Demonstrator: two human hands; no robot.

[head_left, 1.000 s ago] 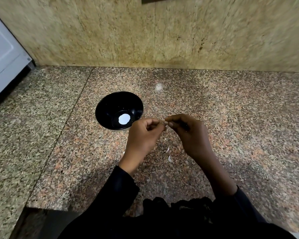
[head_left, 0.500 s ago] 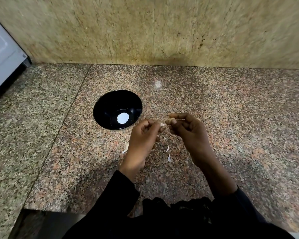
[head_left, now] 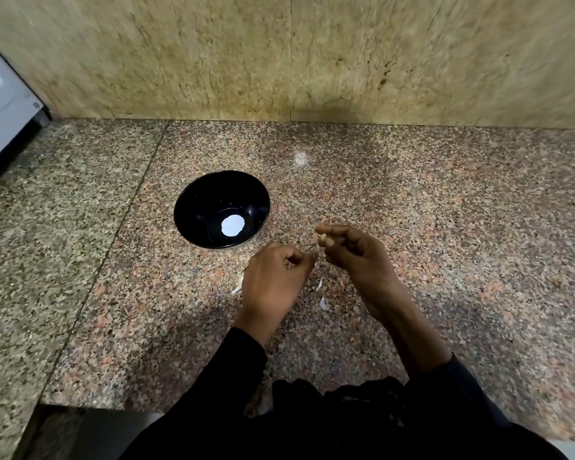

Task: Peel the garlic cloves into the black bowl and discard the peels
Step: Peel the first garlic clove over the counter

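A speckled granite countertop (head_left: pixel 412 210) meets a beige stone wall (head_left: pixel 412 61). The black bowl (head_left: pixel 193 207) sits on it, just left of the hands. The right hand (head_left: pixel 356 257) pinches a garlic clove (head_left: pixel 322 240) in curled fingers; the left hand (head_left: pixel 273 277), fingers curled, pinches a thin peel strip. Peel scraps (head_left: pixel 322 298) lie on the counter between the hands.

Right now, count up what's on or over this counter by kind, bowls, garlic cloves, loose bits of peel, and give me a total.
Black bowl: 1
Garlic clove, pinched in the right hand: 1
Loose peel pieces on the counter: 2 that I can make out, one between the wrists, one partly behind the left hand
Total: 4
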